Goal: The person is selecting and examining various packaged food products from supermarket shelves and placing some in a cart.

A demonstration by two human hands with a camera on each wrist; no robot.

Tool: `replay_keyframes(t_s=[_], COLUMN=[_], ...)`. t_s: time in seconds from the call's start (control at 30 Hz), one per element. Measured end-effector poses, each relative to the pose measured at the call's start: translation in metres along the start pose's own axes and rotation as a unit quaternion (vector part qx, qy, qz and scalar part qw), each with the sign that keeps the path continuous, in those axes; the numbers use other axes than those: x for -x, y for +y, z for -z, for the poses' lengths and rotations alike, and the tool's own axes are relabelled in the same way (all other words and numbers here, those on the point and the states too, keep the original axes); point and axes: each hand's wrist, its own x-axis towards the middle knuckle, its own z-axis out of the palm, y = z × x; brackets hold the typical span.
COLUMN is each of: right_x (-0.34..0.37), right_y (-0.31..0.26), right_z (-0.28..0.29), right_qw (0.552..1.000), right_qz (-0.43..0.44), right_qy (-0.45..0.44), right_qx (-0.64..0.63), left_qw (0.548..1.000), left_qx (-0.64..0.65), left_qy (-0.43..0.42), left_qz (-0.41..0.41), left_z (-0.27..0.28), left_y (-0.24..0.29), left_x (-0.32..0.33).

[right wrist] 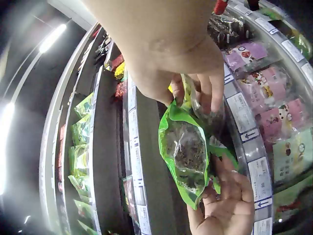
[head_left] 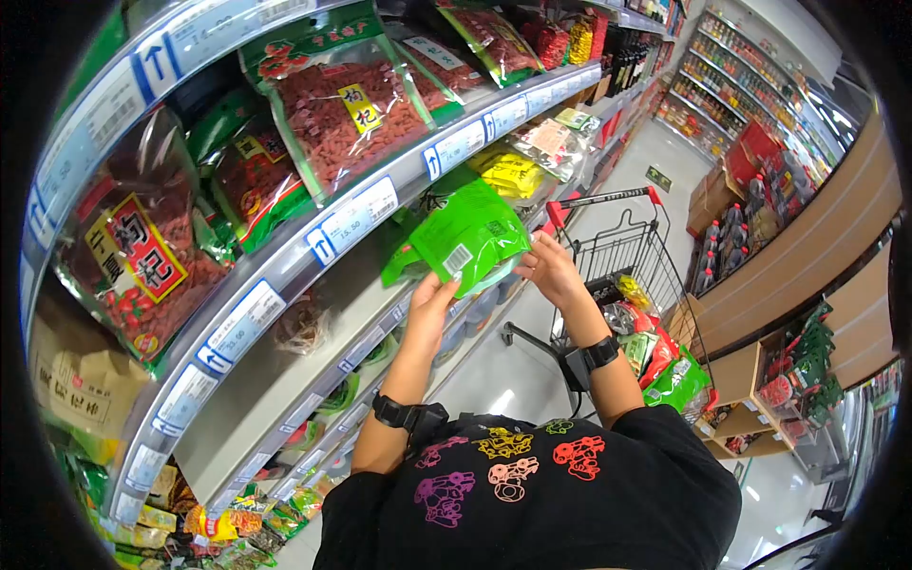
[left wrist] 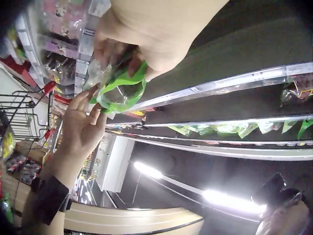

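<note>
A bright green plastic bag (head_left: pixel 475 228) with a white barcode label is held between both hands, in front of a shelf. Its other side has a clear window with dark dried contents (right wrist: pixel 185 149) behind it, seen in the right wrist view. My left hand (head_left: pixel 432 309) pinches the lower left edge, thumb on the barcode side. At the opposite edge, my right hand (head_left: pixel 554 273) grips the bag between thumb and fingers. In the left wrist view the right hand (left wrist: pixel 84 125) shows from the palm side, fingertips at the green edge.
A shopping cart (head_left: pixel 617 233) with several packets inside stands beyond my right arm. Bags of red dried berries (head_left: pixel 347 104) fill the upper shelf on the left. Yellow packets (head_left: pixel 508 176) lie just behind the green bag. Boxes and bottles (head_left: pixel 750 209) stand across the aisle.
</note>
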Motion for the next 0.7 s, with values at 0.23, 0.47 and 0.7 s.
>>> replay_keyframes(t_s=[0.23,0.47,0.7], right_x=[0.008,0.036,0.07], right_y=[-0.014,-0.026,-0.032], right_z=[0.004,0.061,0.128], right_qw=[0.994,0.982,0.957], right_qz=[0.007,-0.063,-0.087], right_qy=[-0.088,-0.143,-0.245], right_qx=[-0.059,-0.103,-0.127], left_qw=[0.998,0.937,0.708], left_qx=[-0.022,-0.31,-0.509], left_qy=[-0.027,-0.16,-0.47], left_qz=[-0.051,-0.021,0.137], left_z=[-0.009,-0.042,-0.095], left_y=[-0.002,0.009,-0.022], left_x=[0.009,0.043,0.052])
